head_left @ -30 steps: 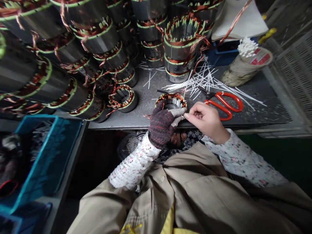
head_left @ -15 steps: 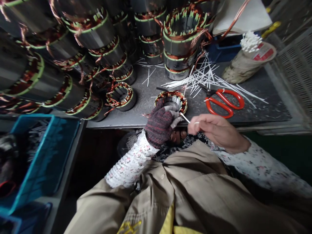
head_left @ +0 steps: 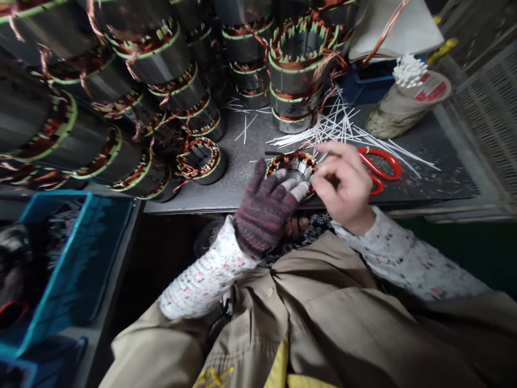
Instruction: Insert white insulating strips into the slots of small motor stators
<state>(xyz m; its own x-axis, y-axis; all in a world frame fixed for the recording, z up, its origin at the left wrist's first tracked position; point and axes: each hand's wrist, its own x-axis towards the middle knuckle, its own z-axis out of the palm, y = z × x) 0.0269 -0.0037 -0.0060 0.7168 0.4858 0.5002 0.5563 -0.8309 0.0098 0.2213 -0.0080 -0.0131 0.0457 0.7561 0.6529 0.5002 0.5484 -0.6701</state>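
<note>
My left hand (head_left: 269, 207), in a dark striped glove with pale fingertips, lies over the near left rim of a small motor stator (head_left: 311, 160). Its fingers are spread, the thumb standing apart at the left. Copper windings ring the stator's top, and a dark lead (head_left: 273, 153) sticks out at its back left. Bare, my right hand (head_left: 343, 180) is curled at the stator's right edge, thumb and fingers bent together. Whatever is between those fingertips is hidden. Red-handled scissors (head_left: 382, 161) lie just behind that hand, partly covered by it.
Stacked stators (head_left: 293, 70) crowd the back and left, with one single stator (head_left: 202, 161) nearer. Loose white strips (head_left: 335, 126) are scattered behind the work. A roll-like holder (head_left: 404, 108) with white sticks stands at right. Blue bins (head_left: 81, 258) sit at lower left.
My right hand has moved up and left to the stator; the white strand between them no longer shows. The stator has shifted slightly right, and my left thumb has spread away from it.
</note>
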